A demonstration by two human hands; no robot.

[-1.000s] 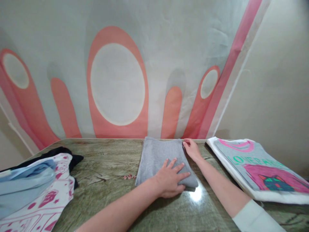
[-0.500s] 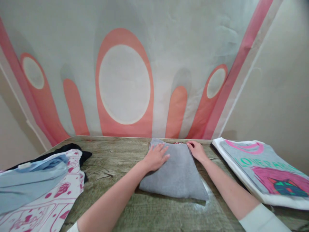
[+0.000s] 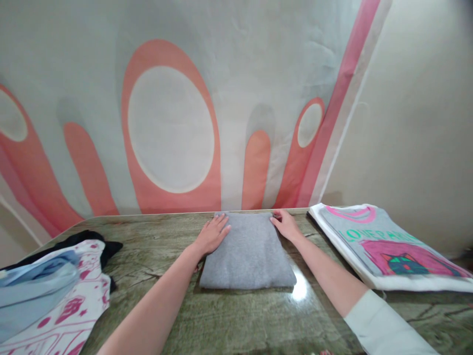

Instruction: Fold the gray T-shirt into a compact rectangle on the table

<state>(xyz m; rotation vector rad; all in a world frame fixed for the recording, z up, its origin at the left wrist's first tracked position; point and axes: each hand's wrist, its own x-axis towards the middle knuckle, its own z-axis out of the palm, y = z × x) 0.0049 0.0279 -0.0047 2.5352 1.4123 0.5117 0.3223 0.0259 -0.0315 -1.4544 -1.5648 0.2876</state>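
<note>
A grey folded garment [image 3: 247,256] lies flat near the far middle of the table, its kind hidden by the folding. My left hand [image 3: 212,234] rests on its far left edge, fingers stretched out and slightly apart. At the far right corner my right hand [image 3: 285,226] has thumb and forefinger closed on the cloth's edge. Both forearms reach in from below, on either side of the garment.
On the right stands a stack of folded shirts, a grey T-shirt [image 3: 354,229] with pink collar and cat print on top. Loose clothes lie at the left: a white pink-printed piece [image 3: 76,308], a light blue one [image 3: 33,301] and a black one [image 3: 111,251]. The wood-grain table [image 3: 236,320] meets a patterned wall.
The grey garment now lies squarer and flatter, its far edge straightened. My left hand has moved from its top to its left edge. The view has turned rightward.
</note>
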